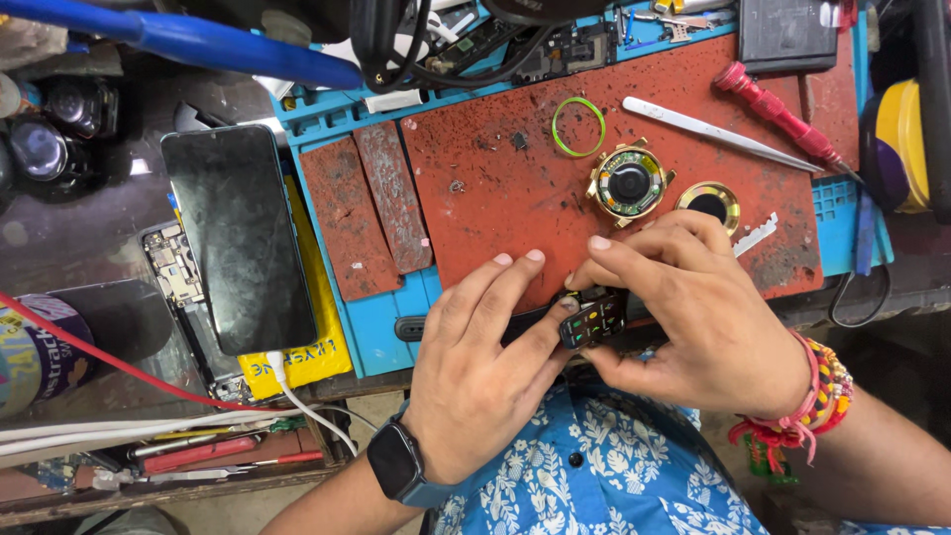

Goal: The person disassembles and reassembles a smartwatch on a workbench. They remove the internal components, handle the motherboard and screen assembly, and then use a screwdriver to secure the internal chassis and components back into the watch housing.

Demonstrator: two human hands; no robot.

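Both my hands meet at the near edge of a worn red work mat (pixel 495 188). Between them is a small black watch part (pixel 591 319) with coloured dots on its face. My left hand (pixel 482 367) holds it from the left, thumb on its edge, and a dark strap runs left from it under that hand's fingers. My right hand (pixel 693 317) grips it from the right and above. A gold watch case (pixel 628 183) with exposed internals lies on the mat just beyond my right fingers, with a gold ring (pixel 708 203) beside it.
A green rubber ring (pixel 579 126), white tweezers (pixel 713 132) and a red screwdriver (pixel 778 111) lie farther back on the mat. A black phone (pixel 238 238) rests at left over a yellow packet, with an opened phone beside it. Cables and small tools crowd the left edge.
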